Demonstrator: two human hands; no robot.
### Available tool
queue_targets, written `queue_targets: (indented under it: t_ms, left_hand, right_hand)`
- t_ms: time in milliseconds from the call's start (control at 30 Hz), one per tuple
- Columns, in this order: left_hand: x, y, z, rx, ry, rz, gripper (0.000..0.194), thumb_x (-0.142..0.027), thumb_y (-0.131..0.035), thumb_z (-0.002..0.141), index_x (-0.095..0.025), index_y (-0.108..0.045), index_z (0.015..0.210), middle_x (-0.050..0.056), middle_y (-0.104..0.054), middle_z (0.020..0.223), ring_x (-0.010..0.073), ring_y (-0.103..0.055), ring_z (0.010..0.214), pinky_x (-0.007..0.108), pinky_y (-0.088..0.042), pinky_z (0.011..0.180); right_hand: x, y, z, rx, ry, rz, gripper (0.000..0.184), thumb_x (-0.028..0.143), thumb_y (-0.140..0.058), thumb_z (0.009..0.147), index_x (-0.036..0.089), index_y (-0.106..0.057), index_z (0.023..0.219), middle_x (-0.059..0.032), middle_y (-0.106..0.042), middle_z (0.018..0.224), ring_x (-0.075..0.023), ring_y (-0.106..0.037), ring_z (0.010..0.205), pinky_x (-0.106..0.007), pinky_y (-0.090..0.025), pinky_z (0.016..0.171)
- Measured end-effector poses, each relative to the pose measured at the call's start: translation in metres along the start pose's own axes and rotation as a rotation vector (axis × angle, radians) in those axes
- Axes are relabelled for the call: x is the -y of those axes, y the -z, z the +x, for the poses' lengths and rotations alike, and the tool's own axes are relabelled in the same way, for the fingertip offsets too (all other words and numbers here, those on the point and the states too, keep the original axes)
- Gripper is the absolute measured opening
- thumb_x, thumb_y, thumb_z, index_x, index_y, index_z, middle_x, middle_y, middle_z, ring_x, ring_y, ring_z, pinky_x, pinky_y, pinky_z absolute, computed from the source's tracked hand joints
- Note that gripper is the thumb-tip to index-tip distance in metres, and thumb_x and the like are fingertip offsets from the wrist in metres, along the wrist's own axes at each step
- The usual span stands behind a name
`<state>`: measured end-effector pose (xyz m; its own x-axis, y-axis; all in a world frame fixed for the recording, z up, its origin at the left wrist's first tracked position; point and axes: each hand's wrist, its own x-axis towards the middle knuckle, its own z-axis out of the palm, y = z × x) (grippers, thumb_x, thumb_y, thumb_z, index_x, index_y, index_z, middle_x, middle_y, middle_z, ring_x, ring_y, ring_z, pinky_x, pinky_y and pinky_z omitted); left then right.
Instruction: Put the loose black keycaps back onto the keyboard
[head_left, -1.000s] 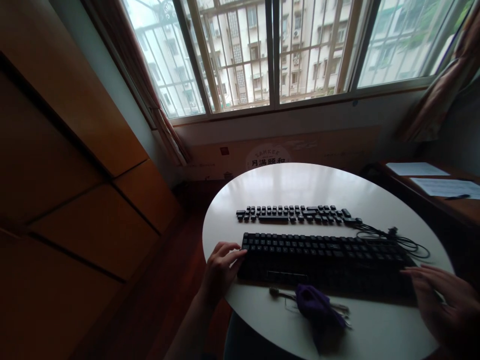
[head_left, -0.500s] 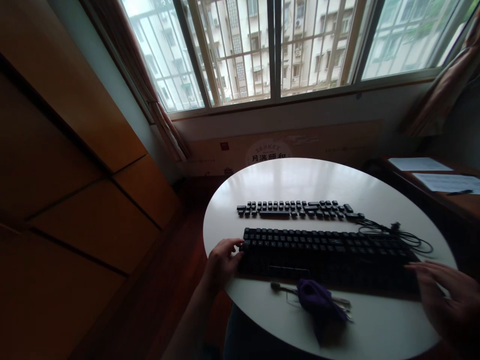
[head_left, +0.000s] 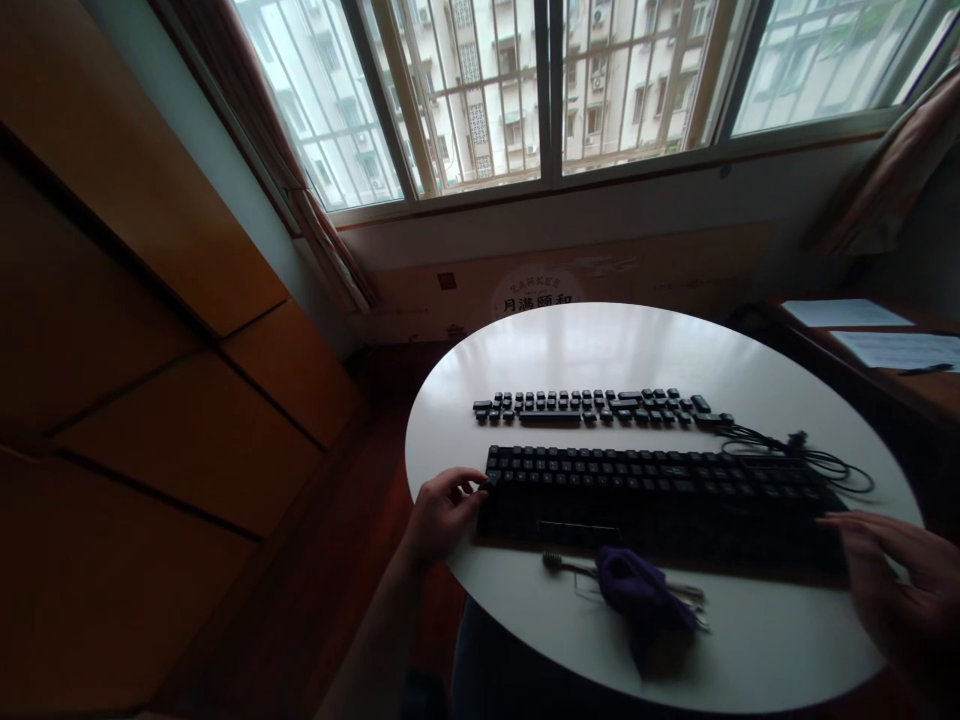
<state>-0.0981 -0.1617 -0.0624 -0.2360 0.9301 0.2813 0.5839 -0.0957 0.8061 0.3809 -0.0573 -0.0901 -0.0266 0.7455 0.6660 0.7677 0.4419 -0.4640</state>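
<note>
A black keyboard [head_left: 600, 500] lies on the white round table [head_left: 600, 350]. Its upper rows carry keycaps, while the lower part is bare and dark, with a thin metal wire across it. At the left end, my left hand [head_left: 446, 512] pinches what looks like a dark keycap at the edge, between thumb and index finger. My right hand [head_left: 896, 565] rests against the right end, fingers stretched out and tips touching it. Loose keycaps [head_left: 551, 416] stand in rows behind the keyboard.
Nearer me lie a purple cloth [head_left: 637, 590], a small black brush [head_left: 553, 562] and metal tools [head_left: 690, 595], partly under the cloth. A coiled cable [head_left: 832, 465] sits at the back right. Papers [head_left: 900, 350] lie on a brown surface beyond; orange cabinets [head_left: 112, 400] stand left.
The view has tipped slightly, so the table's back appears higher. My left fingers have curled a little more at the keyboard's left edge. My right hand stays at the right end.
</note>
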Motion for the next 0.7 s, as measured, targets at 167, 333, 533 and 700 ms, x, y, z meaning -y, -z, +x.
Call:
queue_targets:
  t_ms: [167,333,533,700]
  left_hand:
    - [0.000,-0.003,-0.002,-0.037,-0.111,0.063,0.016,-0.019,-0.068,0.083,-0.022,-0.075,0.098,0.005,-0.072,0.097,0.0170,-0.064,0.078,0.026,-0.054,0.067]
    - [0.000,-0.006,-0.005,-0.089,-0.283,0.155,0.015,-0.017,-0.069,0.087,-0.023,-0.076,0.098,0.007,-0.072,0.100,0.0211,-0.066,0.091,0.034,-0.057,0.082]
    - [0.001,-0.006,-0.005,-0.107,-0.396,0.231,0.016,-0.013,-0.067,0.090,-0.023,-0.074,0.102,0.007,-0.072,0.100,0.0212,-0.066,0.093,0.036,-0.056,0.084]
    - [0.000,-0.005,-0.003,-0.107,-0.430,0.247,0.018,-0.011,-0.067,0.090,-0.023,-0.074,0.101,0.006,-0.072,0.102,0.0209,-0.067,0.093,0.035,-0.057,0.084]
  right_hand:
    - [0.008,0.002,0.003,-0.008,0.032,0.004,0.030,0.041,-0.048,0.095,0.018,-0.068,0.094,-0.0120,-0.069,0.100,-0.0332,-0.065,0.100,-0.049,-0.053,0.087]
    - [0.003,0.000,0.003,-0.011,0.045,0.003,0.026,0.038,-0.051,0.094,0.019,-0.068,0.094,-0.0110,-0.069,0.101,-0.0321,-0.066,0.100,-0.047,-0.053,0.087]
    - [-0.004,-0.002,0.004,-0.051,0.087,0.006,0.029,0.043,-0.051,0.093,0.021,-0.070,0.091,-0.0084,-0.070,0.095,-0.0330,-0.068,0.093,-0.050,-0.054,0.083]
    - [-0.005,-0.006,0.003,-0.051,0.038,0.010,0.027,0.042,-0.053,0.094,0.021,-0.070,0.093,-0.0078,-0.071,0.099,-0.0335,-0.067,0.099,-0.049,-0.054,0.085]
